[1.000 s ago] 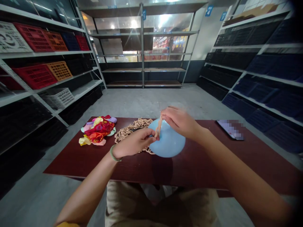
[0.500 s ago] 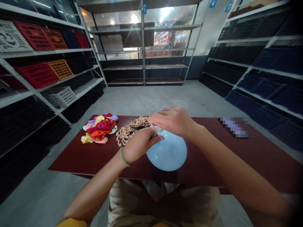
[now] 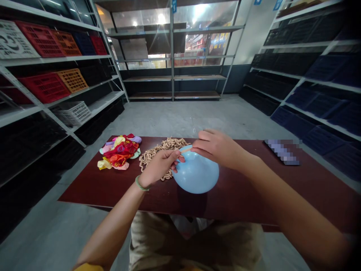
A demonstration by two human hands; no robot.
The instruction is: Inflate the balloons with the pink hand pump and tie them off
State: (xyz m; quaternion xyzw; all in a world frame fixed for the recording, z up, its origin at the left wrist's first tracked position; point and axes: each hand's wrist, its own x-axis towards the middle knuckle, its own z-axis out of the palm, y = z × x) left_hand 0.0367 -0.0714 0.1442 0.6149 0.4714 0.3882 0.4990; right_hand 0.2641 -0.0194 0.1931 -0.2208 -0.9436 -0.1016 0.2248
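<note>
A round, inflated light blue balloon is just above the dark red tabletop, between my hands. My left hand is closed in a pinch at the balloon's upper left, where its neck seems to be; the fingers hide the neck itself. A short stretch of beige cord runs from those fingertips over the top of the balloon to my right hand, whose fingers pinch its other end. Behind my left hand lies a heap of beige cord pieces, partly covered by it.
Bright deflated balloons are piled at the left of the table. A phone-like object, blurred out, lies on the right. Shelves with crates line both sides, and a metal rack stands at the back.
My hands have moved apart slightly, stretching the beige cord between them. The balloon has risen a little and shifted left. A dark item by my left hand no longer shows.
</note>
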